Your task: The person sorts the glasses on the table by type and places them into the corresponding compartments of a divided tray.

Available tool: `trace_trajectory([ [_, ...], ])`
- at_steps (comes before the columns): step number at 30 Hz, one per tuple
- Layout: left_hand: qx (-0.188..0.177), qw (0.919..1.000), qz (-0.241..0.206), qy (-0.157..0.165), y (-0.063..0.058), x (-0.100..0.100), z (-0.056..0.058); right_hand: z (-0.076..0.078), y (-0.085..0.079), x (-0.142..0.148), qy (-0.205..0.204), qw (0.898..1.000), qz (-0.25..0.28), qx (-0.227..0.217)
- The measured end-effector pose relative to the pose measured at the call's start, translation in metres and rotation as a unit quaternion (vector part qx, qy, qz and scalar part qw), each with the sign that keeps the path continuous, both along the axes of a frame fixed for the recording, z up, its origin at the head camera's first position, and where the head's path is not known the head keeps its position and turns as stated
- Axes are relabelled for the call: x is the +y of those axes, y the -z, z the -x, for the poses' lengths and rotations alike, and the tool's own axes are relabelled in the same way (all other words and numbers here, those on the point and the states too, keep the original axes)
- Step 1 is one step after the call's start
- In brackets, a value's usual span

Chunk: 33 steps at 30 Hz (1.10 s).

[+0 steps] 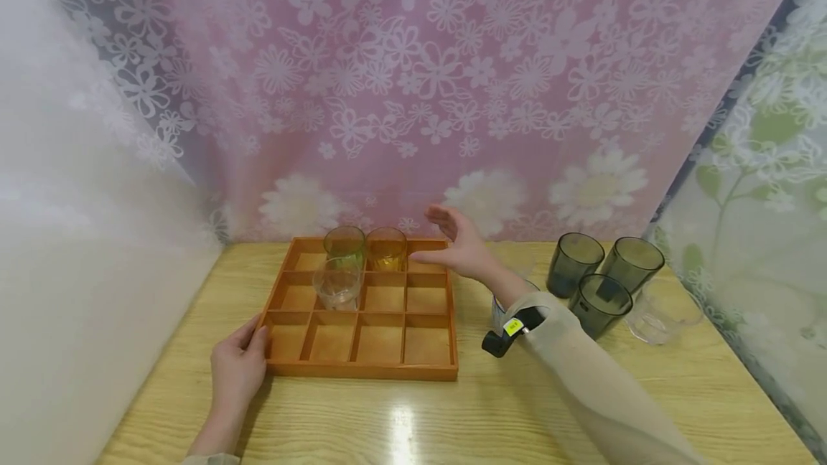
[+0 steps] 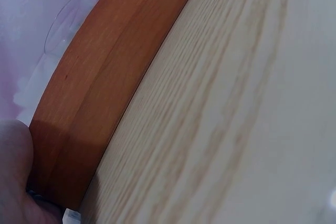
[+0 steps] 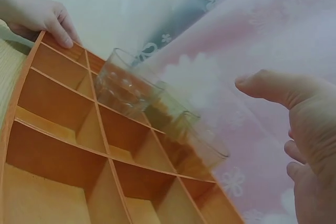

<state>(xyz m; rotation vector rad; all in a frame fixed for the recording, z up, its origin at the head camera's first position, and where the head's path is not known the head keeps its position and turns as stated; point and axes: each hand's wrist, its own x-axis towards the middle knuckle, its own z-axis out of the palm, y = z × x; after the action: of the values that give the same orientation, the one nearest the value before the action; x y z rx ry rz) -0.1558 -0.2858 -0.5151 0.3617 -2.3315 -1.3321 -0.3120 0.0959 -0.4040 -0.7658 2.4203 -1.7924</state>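
An orange-brown wooden tray (image 1: 362,372) with square compartments lies on the table. My left hand (image 1: 237,368) grips its front left corner, thumb over the rim; the left wrist view shows the tray's outer side wall (image 2: 100,72) beside that hand. In the back row stand a green glass (image 1: 344,244) and, to its right, an amber glass (image 1: 388,253). A clear glass (image 1: 337,287) sits in the middle row, in front of the green one. Over the tray's back right corner, my right hand (image 1: 460,246) holds nothing, thumb and fingers spread apart.
Several smoky grey glasses (image 1: 575,264) stand together at the right of the table (image 1: 517,415). Beside them is a clear glass (image 1: 654,325). Another glass (image 1: 497,313) is partly hidden behind my right wrist. A pink flowered cloth (image 1: 413,92) hangs behind the tray.
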Motion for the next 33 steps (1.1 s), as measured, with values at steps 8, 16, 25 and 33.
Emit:
trace_trajectory([
  [8, -0.002, 1.0000, -0.002, 0.002, 0.003, -0.002, 0.000, -0.015, -0.010, 0.035, 0.002, 1.000, 0.028, 0.010],
  [16, 0.002, 1.0000, -0.003, 0.007, 0.004, -0.003, 0.002, -0.030, -0.013, 0.065, 0.008, 0.999, 0.019, 0.024],
  [25, 0.006, 1.0000, 0.000, 0.004, 0.004, -0.003, 0.001, -0.050, -0.005, 0.100, 0.024, 0.999, -0.002, 0.029],
  [33, -0.001, 0.9999, -0.010, 0.005, 0.003, -0.001, 0.000, -0.067, 0.013, 0.119, 0.073, 0.995, -0.045, 0.050],
])
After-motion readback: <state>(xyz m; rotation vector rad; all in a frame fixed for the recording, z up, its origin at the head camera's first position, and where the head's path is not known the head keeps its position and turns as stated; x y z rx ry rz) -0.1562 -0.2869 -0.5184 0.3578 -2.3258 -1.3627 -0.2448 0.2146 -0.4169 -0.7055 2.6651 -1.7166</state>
